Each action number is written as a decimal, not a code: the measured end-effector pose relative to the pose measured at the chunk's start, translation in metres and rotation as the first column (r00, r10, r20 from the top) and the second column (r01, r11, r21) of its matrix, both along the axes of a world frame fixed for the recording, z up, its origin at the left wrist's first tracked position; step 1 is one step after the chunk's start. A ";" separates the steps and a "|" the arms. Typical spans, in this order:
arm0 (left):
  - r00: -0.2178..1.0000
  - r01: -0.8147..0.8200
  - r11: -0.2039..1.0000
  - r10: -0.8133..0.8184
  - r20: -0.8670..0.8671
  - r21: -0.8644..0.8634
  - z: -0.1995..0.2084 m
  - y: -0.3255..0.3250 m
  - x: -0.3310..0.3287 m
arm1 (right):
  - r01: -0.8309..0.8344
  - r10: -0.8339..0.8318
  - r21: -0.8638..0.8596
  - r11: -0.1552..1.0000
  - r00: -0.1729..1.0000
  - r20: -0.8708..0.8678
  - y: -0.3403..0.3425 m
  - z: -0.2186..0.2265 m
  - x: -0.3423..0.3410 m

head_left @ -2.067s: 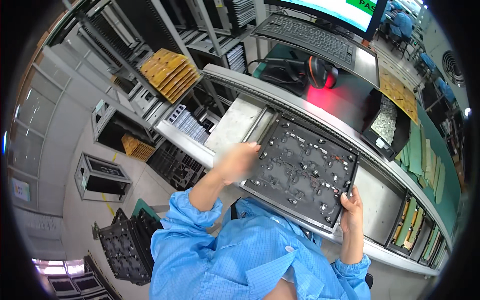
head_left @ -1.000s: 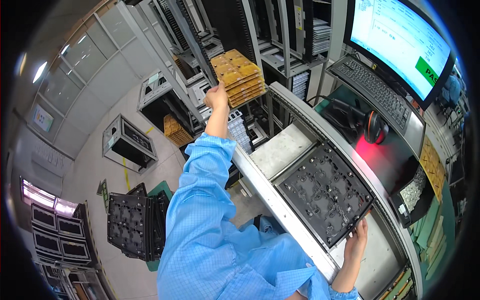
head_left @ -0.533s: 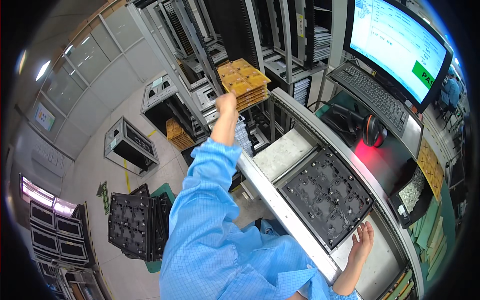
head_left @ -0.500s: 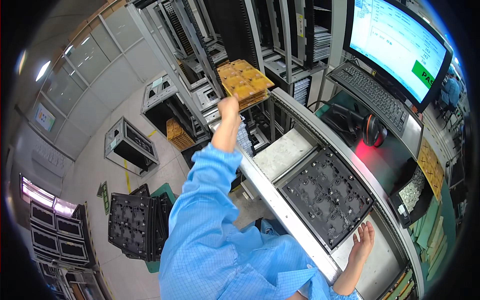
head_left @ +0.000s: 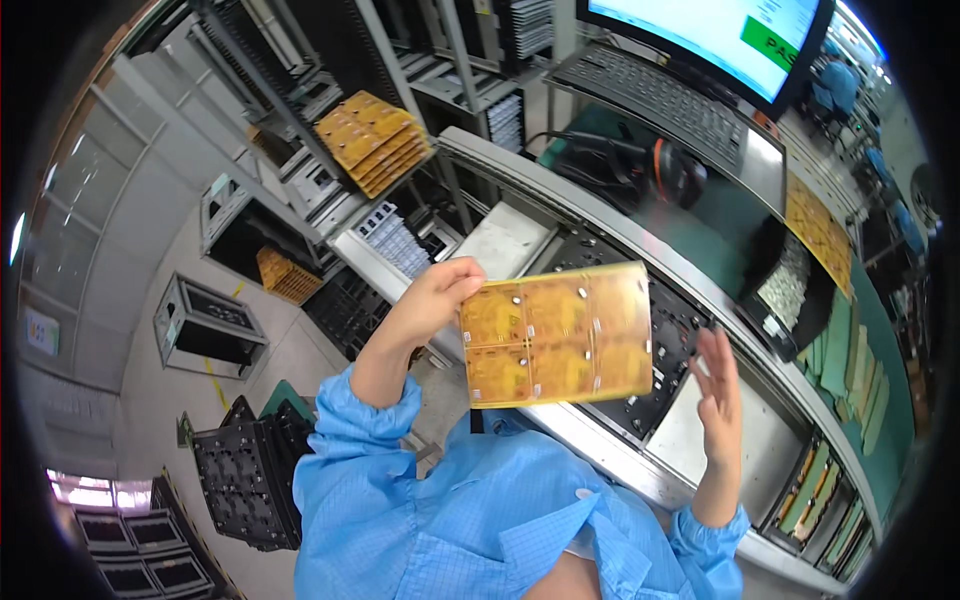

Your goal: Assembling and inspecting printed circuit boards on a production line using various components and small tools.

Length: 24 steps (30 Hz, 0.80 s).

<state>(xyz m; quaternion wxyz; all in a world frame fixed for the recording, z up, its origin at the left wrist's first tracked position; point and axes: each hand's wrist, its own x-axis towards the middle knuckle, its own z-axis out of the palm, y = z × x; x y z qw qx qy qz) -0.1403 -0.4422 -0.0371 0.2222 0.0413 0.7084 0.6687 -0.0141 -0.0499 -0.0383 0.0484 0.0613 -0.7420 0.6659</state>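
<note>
A yellow circuit board panel (head_left: 558, 335), divided into several sections, is pinched at its upper left corner by my left hand (head_left: 440, 296). The panel is held up in front of my body, over the near edge of the conveyor. My right hand (head_left: 718, 385) is just right of the panel, apart from it, fingers stretched and nothing in them. Behind the panel lies a black fixture plate (head_left: 672, 345) on the conveyor, largely covered by the panel. Several similar yellow panels (head_left: 372, 140) sit in the rack at the upper left.
The conveyor's metal rail (head_left: 480, 150) curves across the middle. Beyond it are a handheld scanner (head_left: 672, 172), a keyboard (head_left: 655, 105) and a monitor (head_left: 720, 35). A black bin (head_left: 785, 295) of small pale pieces stands right. More black fixtures (head_left: 245, 470) are stacked low at left.
My left hand has brought a yellow panel from the rack to in front of me. My right hand has risen beside it. The view has shifted right.
</note>
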 end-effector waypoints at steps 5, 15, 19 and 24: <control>0.900 0.378 0.926 -0.366 -0.236 0.007 -0.016 0.082 -0.042 | 0.061 0.082 -0.377 0.924 0.933 0.350 -0.008 -0.015 0.009; 0.995 0.003 0.967 0.022 -0.096 0.255 -0.021 0.104 -0.037 | 0.539 -0.532 -0.316 0.781 0.839 0.117 0.049 -0.010 -0.059; 0.995 -0.064 0.959 0.083 -0.057 0.277 -0.026 0.094 -0.023 | 0.542 -0.546 -0.319 0.778 0.833 0.083 0.052 -0.026 -0.096; 0.991 -0.119 0.954 0.132 -0.028 0.276 -0.036 0.082 -0.014 | 0.547 -0.554 -0.306 0.779 0.829 0.074 0.050 -0.032 -0.106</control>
